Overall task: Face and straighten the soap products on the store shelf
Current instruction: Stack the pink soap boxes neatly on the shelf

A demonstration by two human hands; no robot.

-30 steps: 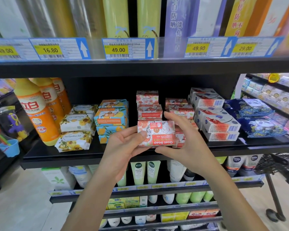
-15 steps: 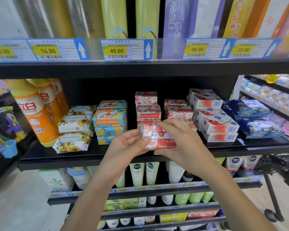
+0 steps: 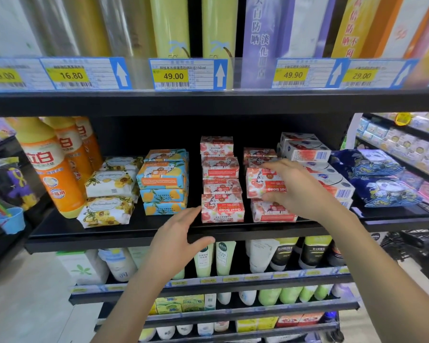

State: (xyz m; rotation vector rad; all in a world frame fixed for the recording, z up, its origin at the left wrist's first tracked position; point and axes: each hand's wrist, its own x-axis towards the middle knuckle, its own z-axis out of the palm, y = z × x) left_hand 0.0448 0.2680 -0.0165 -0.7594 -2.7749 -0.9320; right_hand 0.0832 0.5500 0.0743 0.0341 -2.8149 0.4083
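Store shelf (image 3: 109, 235): right hand (image 3: 297, 191) grips an inverted Goat Soap box (image 3: 258, 184), left hand (image 3: 178, 236) open; best turn label upright, flush.

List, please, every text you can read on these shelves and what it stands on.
"49.00", blurred: far-left price tag.
"16.80": second price tag.
"49.00" and "150ml": middle price tag.
"49.90": fourth price tag.
"29.00": right price tag.
"Goat Soap", upside down: front pink box, and upper pink box in the right hand.
"立白": orange bottle.
Tags' fine print, lower tubes: too small.
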